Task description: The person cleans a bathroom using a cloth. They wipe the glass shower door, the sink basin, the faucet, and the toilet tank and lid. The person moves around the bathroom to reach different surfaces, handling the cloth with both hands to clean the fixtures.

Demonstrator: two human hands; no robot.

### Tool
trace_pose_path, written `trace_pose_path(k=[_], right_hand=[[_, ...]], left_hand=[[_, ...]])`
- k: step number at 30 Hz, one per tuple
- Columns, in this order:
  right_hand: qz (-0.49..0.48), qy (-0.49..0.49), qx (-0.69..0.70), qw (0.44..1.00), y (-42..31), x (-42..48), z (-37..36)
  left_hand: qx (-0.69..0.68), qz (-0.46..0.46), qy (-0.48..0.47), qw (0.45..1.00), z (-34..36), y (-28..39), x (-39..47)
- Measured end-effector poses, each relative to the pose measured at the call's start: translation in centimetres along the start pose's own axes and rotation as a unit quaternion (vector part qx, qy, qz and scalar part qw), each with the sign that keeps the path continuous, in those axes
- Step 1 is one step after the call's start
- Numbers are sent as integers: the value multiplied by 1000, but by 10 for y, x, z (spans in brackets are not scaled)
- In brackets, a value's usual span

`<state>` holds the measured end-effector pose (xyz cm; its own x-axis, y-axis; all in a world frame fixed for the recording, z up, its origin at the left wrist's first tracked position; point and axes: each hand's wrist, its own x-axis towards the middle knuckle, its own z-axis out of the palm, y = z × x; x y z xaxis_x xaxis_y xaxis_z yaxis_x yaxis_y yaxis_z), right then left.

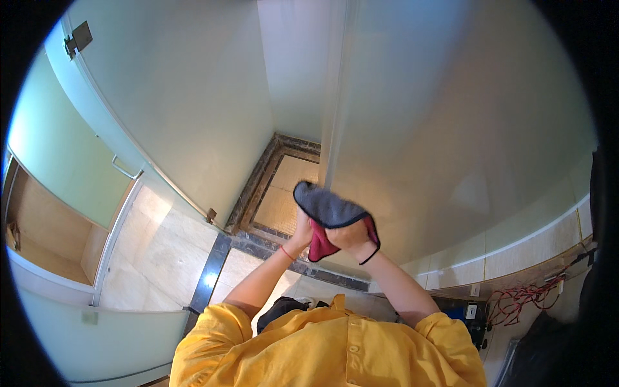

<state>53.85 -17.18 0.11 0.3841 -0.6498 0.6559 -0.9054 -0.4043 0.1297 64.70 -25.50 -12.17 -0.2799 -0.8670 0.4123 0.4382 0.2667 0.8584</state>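
Note:
A two-sided cloth [333, 207], grey on one face and dark red on the other with black edging, is bunched between my hands. My right hand [349, 236] grips it from the right, its fingers partly covered by the grey fold. On the left, my left hand [303, 230] holds the cloth too, with its fingers hidden behind it. Just beyond the cloth rises the vertical edge of a frosted glass panel [411, 159]; whether the cloth touches that edge I cannot tell.
A hinged frosted glass door [184, 106] stands at the left over a dark stone threshold [251, 203]. Further left is a panel with a metal handle [126, 168]. Tangled red cords [524, 300] and a dark bag-like object [541, 350] lie at the lower right.

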Motion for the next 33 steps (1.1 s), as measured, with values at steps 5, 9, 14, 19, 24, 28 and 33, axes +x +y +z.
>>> trace_pose_path(k=[5,9,14,19,24,28,33], right_hand=[[-37,-61,26,997,-10,-101,84],[-19,-166,64,984,-18,-118,87],[11,-76,83,994,-11,-54,27],[69,124,-56,988,2,67,-62],[95,220,-105,965,24,93,-108],[159,211,65,962,20,24,-75],[196,10,-16,980,14,-149,23]], left_hand=[[159,-125,-98,974,-47,-77,-52],[111,-223,-94,964,-51,-80,-61],[143,-129,-46,980,-18,-16,-30],[59,24,5,998,48,158,62],[-23,193,-44,980,93,225,93],[380,355,-3,854,72,136,57],[468,119,-216,849,53,67,-7]])
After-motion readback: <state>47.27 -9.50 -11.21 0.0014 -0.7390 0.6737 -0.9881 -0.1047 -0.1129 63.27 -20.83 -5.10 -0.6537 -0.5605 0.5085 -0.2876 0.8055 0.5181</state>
